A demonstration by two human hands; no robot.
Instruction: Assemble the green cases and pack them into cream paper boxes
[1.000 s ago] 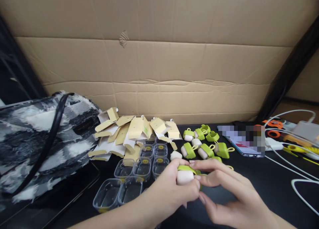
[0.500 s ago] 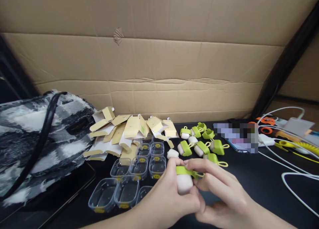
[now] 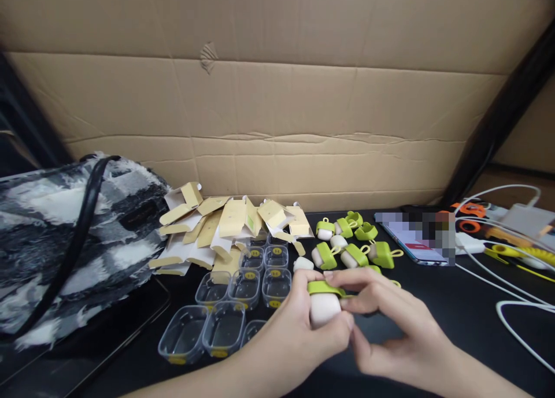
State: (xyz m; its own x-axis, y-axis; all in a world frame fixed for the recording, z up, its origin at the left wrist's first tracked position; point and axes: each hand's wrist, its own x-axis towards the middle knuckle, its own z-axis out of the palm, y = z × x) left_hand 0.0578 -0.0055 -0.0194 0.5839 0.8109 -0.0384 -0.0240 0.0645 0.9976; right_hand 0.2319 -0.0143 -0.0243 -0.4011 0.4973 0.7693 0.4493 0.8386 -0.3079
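A small cream piece (image 3: 324,307) with a green cap, upright between both hands.

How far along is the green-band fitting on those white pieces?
Done: several small white pieces wearing lime-green looped bands lie in a cluster on the black tabletop. In hand: the left hand grips one white rounded piece while the right hand holds a green band at its top. Left: one bare white piece, loose green bands, the empty clear plastic trays and flat tan card sleeves.
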